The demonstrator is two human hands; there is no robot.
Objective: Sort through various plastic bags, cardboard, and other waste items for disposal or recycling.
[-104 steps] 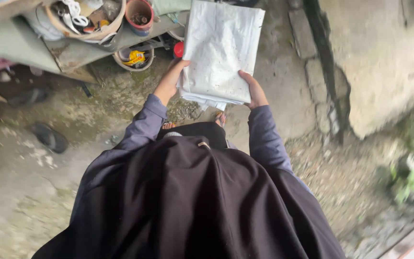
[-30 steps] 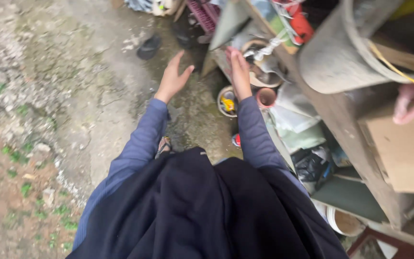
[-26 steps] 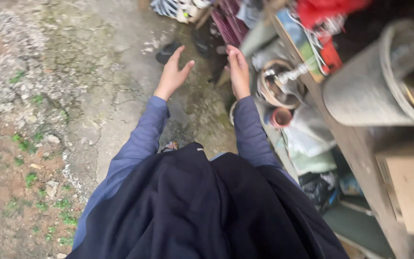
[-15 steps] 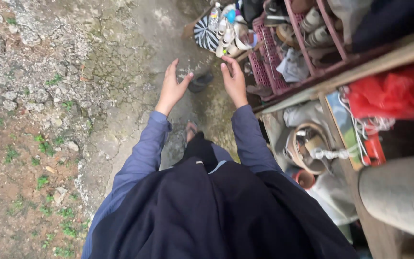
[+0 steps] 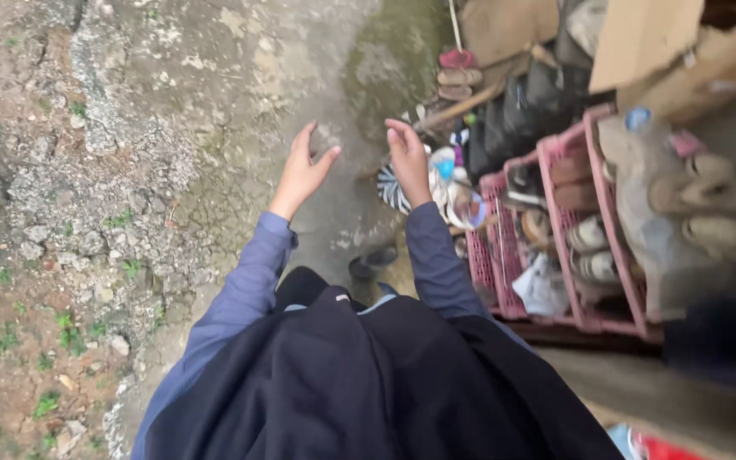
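Hands (image 5: pixel 355 166) empty; rack (image 5: pixel 555 247) contents blurred

A pink plastic slatted rack (image 5: pixel 555 230) stands at the right, its tiers filled with pairs of worn shoes and sandals (image 5: pixel 709 196). Just left of it lies a black-and-white striped item (image 5: pixel 395 189) among light-coloured footwear. A single dark slipper (image 5: pixel 372 261) rests on the cracked, damp concrete ground (image 5: pixel 215 111). A flat brown cardboard sheet (image 5: pixel 641 38) leans at the top right. Gravel and small green weeds (image 5: pixel 61 328) cover the left side. A pair of reddish sandals (image 5: pixel 457 68) sits farther up.
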